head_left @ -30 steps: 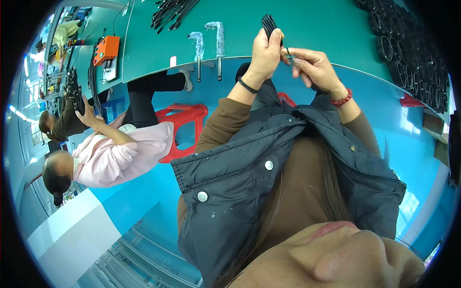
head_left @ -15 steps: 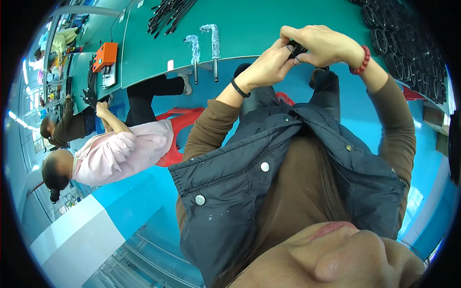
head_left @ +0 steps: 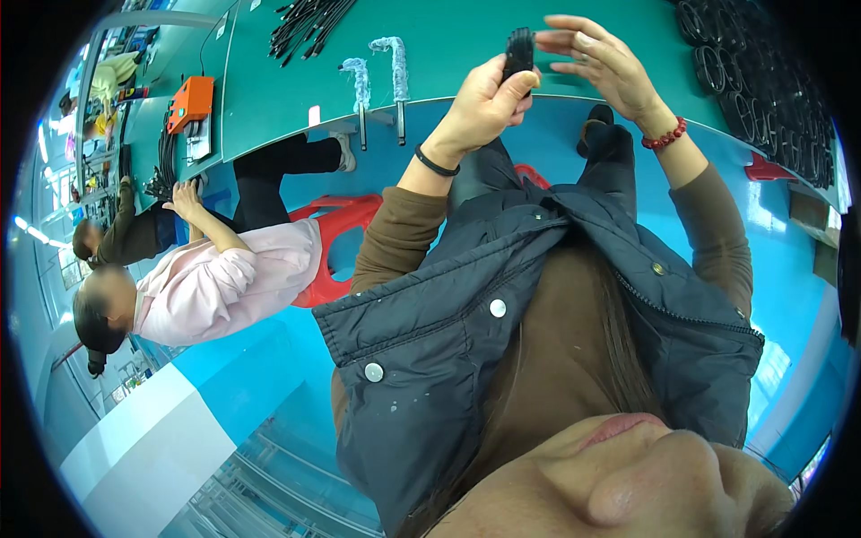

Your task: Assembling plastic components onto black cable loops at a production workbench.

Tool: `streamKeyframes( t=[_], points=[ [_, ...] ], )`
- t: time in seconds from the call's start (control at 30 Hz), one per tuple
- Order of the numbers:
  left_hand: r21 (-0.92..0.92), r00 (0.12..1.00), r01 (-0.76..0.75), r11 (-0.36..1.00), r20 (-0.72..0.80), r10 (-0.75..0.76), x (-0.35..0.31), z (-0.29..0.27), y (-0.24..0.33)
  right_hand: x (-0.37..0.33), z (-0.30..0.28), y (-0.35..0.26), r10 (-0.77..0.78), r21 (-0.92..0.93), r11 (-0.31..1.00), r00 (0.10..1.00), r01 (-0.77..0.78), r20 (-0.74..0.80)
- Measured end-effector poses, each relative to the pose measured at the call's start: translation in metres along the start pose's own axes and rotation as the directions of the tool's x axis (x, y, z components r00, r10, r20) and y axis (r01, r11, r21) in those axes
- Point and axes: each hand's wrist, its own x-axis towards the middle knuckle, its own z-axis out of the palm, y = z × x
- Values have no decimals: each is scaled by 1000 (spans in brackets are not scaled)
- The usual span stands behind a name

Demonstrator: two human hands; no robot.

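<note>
A small black bundle of coiled cable [head_left: 518, 52] stands upright in my left hand [head_left: 482, 106], its fingers and thumb closed round the lower end. The bundle is above the near edge of the green table [head_left: 466, 27]. Just to its right, my right hand [head_left: 610, 70] is open, fingers spread and pointing left, with nothing in it. A narrow gap shows between its fingertips and the bundle. Left of my hands, two bent rods wrapped in pale film, a shorter rod [head_left: 360, 85] and a taller rod [head_left: 400, 76], stand at the table edge.
Loose straight black cables [head_left: 309, 27] lie at the far left of my table. Rows of coiled black cables [head_left: 735, 90] cover its right end. On the left, a co-worker in pink [head_left: 224, 287] sits on a red stool [head_left: 341, 251] near an orange box [head_left: 191, 105].
Both hands were together around the black cable. Now my right hand has let go and opened, while my left hand has moved slightly left, holding the bundle upright.
</note>
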Motion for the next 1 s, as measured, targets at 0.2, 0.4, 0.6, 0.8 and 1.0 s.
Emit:
streamKeyframes(
  t=[0.2, 0.4, 0.6, 0.8, 1.0],
  points=[
    [33, 997, 74, 997, 23, -74, 6, 16, -5, 1, 34, -12, 53, -276, 961, 949, 36, 310],
    [-247, 993, 83, 965, -63, -101, 1, 12, -9, 1, 25, -3, 53, -346, 938, 974, 27, 221],
    [-320, 981, 152, 935, -66, -182, 5, 5, -14, 1, 24, -3, 84, -341, 940, 973, -6, 214],
    [-314, 970, 102, 944, -177, -164, 7, 22, -20, 4, 29, 10, -41, -139, 989, 995, 54, 95],
    [-433, 996, -22, 901, -90, -19, 1, 30, -20, 3, 24, -1, 44, -130, 991, 996, -34, 79]
  ],
)
